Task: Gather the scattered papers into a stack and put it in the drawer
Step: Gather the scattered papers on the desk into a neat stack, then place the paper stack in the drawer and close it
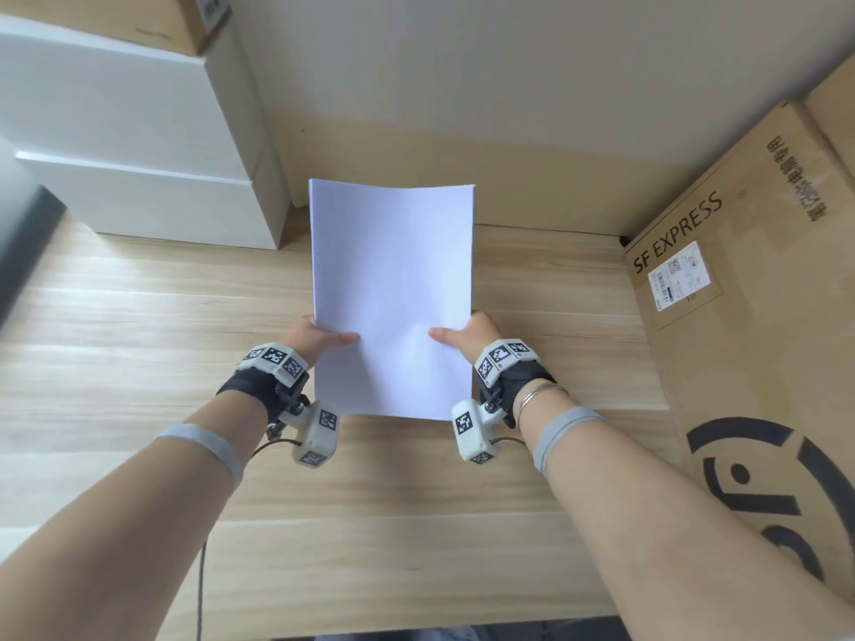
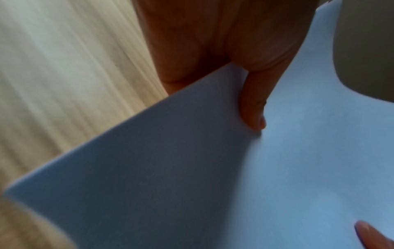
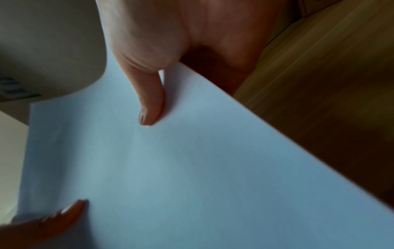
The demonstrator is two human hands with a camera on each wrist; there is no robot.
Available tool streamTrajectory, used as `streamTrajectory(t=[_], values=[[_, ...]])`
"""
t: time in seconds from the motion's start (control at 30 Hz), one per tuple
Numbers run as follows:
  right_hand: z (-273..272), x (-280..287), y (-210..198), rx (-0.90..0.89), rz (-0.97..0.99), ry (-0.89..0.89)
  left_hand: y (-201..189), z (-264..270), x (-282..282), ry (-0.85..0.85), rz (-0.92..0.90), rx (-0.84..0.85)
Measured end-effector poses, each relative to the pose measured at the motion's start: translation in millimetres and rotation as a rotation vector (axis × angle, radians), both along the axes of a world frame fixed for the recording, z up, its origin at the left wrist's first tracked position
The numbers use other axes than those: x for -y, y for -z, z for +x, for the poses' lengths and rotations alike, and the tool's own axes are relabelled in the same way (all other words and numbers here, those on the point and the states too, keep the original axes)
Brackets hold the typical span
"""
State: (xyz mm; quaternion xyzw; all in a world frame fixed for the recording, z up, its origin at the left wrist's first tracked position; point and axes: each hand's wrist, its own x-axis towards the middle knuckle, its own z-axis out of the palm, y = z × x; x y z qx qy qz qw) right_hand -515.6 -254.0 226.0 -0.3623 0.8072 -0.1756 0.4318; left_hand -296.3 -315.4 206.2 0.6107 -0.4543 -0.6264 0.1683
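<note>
A stack of white papers (image 1: 392, 289) is held above the wooden desk (image 1: 139, 344), its far edge bowed slightly. My left hand (image 1: 319, 337) pinches the stack's left edge, thumb lying on top. My right hand (image 1: 462, 335) pinches the right edge the same way. In the left wrist view the left thumb (image 2: 253, 107) presses on the paper stack (image 2: 213, 176). The right wrist view shows the right thumb (image 3: 151, 104) on top of the paper stack (image 3: 181, 168). The fingers under the sheets are hidden. No drawer is in view.
White boxes (image 1: 129, 145) stand stacked at the back left, with a cardboard box (image 1: 139, 16) on top. A large SF EXPRESS cardboard carton (image 1: 740, 316) fills the right side. A wall rises behind the desk.
</note>
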Motion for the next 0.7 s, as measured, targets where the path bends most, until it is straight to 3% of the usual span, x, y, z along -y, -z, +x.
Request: streamTrajectory(t=[0.1, 0.37, 0.5, 0.7], values=[[6.9, -7.9, -5.9, -0.012, 0.095, -0.062, 25.3, 17.0, -4.3, 0.01, 0.066, -0.016], [33.2, -40.3, -10.8, -0.006, 0.145, -0.108, 38.3, 55.7, -33.5, 0.078, 0.111, -0.005], [45.8, -49.6, -8.5, -0.013, 0.166, -0.163, -3.0, 60.8, -64.3, 0.064, 0.09, -0.09], [61.7, -50.8, -0.8, -0.006, 0.17, -0.257, -0.4, 80.7, -88.8, -0.051, 0.035, -0.174]])
